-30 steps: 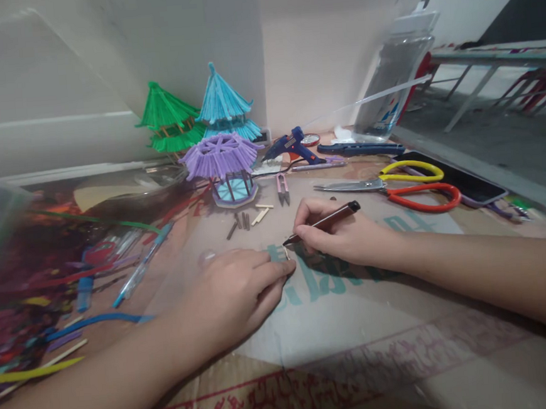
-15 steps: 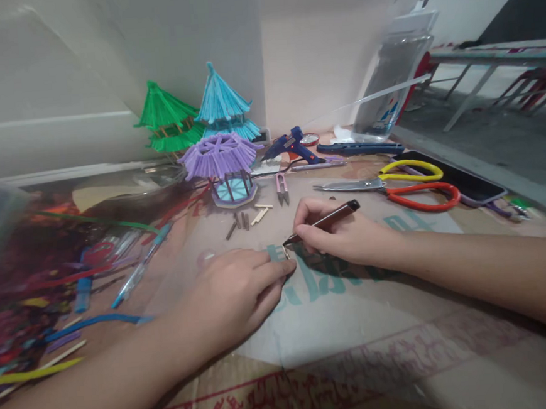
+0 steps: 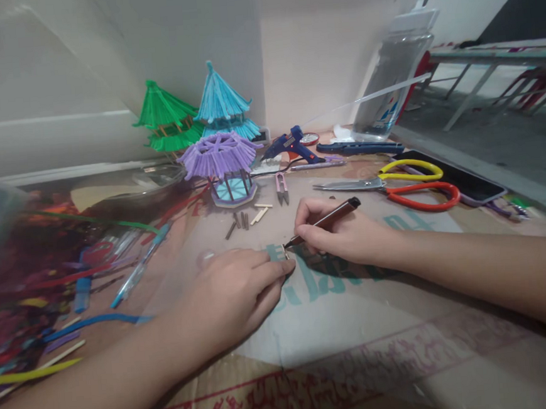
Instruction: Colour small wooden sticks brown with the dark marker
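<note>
My right hand (image 3: 334,231) grips a dark marker pen (image 3: 328,219), its tip touching a short wooden stick (image 3: 285,250) on the plastic-covered surface. With a fingertip, my left hand (image 3: 246,285) presses the lower end of that stick down; its other fingers are curled beneath and partly hidden. Just beyond lie several dark-coloured sticks (image 3: 244,220) and several pale sticks (image 3: 259,215). Behind them stands a small pavilion (image 3: 222,155) with a purple fuzzy roof, dark posts and a light blue floor.
Scissors (image 3: 385,186) with yellow and red handles lie at right, near a phone (image 3: 460,177). Pink-handled snips (image 3: 282,188) and a blue glue gun (image 3: 291,145) are behind. Green (image 3: 164,112) and blue (image 3: 220,98) fuzzy roofs stand at the back. Craft clutter (image 3: 20,294) fills the left.
The marker's tip has shifted very slightly along the stick. My left hand stays in place, and the other things have not moved.
</note>
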Demonstrator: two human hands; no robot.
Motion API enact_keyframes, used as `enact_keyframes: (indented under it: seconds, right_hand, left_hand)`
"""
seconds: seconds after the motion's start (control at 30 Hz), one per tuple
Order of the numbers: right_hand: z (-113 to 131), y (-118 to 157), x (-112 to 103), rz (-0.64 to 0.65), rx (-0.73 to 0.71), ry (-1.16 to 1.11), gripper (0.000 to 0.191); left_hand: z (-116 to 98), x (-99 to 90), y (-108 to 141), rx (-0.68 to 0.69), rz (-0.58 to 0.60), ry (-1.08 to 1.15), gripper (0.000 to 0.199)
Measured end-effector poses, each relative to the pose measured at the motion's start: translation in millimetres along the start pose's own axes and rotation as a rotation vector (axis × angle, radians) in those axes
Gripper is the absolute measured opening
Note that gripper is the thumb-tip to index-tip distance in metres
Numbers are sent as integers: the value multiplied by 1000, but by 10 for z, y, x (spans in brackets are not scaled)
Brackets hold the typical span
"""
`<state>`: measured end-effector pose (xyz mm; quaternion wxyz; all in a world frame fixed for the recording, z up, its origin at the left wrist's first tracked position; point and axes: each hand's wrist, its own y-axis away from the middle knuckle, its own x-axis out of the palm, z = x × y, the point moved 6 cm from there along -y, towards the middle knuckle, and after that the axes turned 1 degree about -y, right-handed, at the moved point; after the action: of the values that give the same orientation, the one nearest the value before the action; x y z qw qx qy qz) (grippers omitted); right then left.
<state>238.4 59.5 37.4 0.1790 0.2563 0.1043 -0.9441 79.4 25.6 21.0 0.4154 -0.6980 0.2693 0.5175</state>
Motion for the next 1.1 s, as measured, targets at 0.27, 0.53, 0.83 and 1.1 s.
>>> enact_keyframes:
  seconds: [0.27,0.53,0.83,1.1]
  right_hand:
    - [54,25,35,77,-52,-13,9]
    - [31,26,30,72,-21,-35,9]
    - [47,35,28,83,-80,-39,9]
    - [25,20,-19,2,-22,19,13]
  left_hand:
    - [-1,19,19,-3,30,-8,28]
    - [104,-15,-12,-168,-89,160,32]
    - [129,17,-54,-168,-19,154,39]
    - [133,29,-57,-169,26,151,40]
